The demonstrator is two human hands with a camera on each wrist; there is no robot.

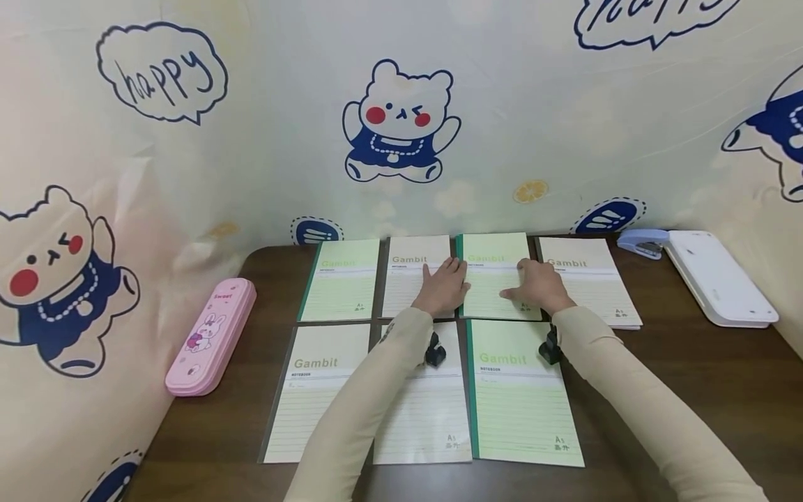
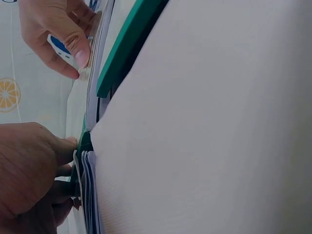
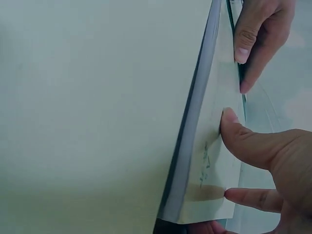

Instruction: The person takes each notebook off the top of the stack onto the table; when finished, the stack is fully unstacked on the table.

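A pale green notebook point(image 1: 492, 282) with a dark green spine lies third from the left in the back row. My left hand point(image 1: 442, 287) rests at its spine side, over the right part of a whitish notebook point(image 1: 401, 279). At the opposite edge is my right hand point(image 1: 542, 286), its thumb on the green cover and its other fingers near the white notebook point(image 1: 592, 286) on the right. The right wrist view shows the thumb point(image 3: 231, 119) and one fingertip touching the cover. A notebook in front fills most of each wrist view.
Another green notebook point(image 1: 345, 279) ends the back row at left. In front lie two whitish notebooks point(image 1: 320, 411) point(image 1: 426, 425) and a green notebook point(image 1: 523, 411). A pink pencil case point(image 1: 212, 338) sits left; a blue stapler point(image 1: 643, 242) and a white case point(image 1: 721, 279) sit right.
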